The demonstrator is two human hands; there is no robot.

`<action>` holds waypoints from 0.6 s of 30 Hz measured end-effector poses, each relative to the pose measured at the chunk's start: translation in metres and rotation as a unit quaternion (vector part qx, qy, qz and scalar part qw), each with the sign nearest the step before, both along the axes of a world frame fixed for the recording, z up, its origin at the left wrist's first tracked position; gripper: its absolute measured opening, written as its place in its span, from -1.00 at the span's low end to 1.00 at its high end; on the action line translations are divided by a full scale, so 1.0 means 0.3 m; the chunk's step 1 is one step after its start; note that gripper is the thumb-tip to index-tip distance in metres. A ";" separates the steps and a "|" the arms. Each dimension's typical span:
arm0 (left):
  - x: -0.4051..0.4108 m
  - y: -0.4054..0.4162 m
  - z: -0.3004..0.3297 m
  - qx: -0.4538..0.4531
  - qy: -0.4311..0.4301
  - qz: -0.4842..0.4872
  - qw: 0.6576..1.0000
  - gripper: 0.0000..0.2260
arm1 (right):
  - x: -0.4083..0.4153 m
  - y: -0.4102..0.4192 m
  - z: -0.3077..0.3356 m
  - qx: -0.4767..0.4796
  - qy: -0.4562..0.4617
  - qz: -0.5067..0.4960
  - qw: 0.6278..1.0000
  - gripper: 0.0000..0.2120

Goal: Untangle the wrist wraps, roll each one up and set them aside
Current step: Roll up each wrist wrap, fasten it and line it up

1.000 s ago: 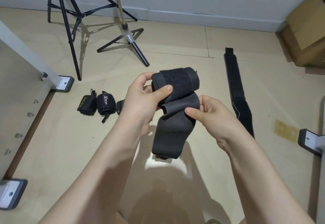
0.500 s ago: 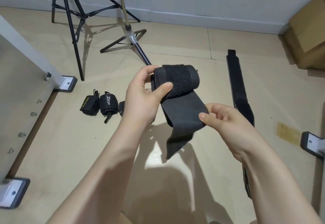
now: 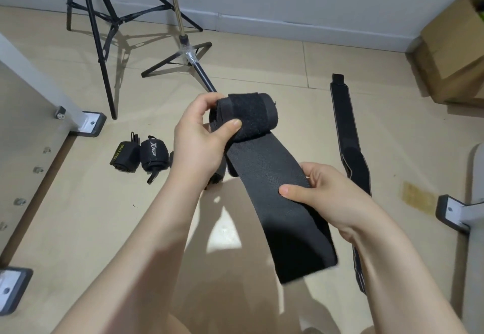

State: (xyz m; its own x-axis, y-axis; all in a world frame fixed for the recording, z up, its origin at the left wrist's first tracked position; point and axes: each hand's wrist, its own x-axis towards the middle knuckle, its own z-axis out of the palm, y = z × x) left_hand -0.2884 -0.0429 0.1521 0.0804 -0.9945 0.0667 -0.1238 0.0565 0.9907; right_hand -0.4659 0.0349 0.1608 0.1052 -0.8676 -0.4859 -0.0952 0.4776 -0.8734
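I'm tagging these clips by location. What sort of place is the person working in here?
Probably an indoor workroom or recording space, not a gym. The person works over a bare tiled floor, with a black tripod standing by the wall, a cardboard box in the corner, and bolted white frame legs nearby.

— What colour is the wrap (image 3: 264,176)?
— Black all over: a fuzzy patch on the roll, a fine ribbed weave on the loose tail.
— The rolls on the floor?
— Black too. One roll (image 3: 123,156) carries yellow lettering, the other (image 3: 154,156) white.
— And the strap (image 3: 347,134)?
— Black with a pale edge, lying on a beige floor (image 3: 91,215).
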 end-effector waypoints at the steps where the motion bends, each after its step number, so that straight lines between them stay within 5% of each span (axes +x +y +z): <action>1: 0.002 -0.003 0.001 -0.005 -0.025 -0.002 1.000 -0.65 | 0.000 0.002 -0.004 0.001 0.031 0.003 1.000 -0.91; 5: 0.005 -0.011 0.010 0.001 0.033 -0.029 0.999 -0.66 | 0.011 0.001 -0.018 -0.005 0.065 -0.012 0.998 -0.92; 12: -0.044 0.031 0.030 0.038 0.136 -0.122 0.982 -0.68 | 0.011 -0.059 0.022 -0.101 -0.105 -0.155 0.977 -0.63; 18: -0.037 0.041 0.026 0.061 0.140 -0.155 0.976 -0.59 | 0.011 -0.073 0.031 -0.116 -0.110 -0.217 0.963 -0.76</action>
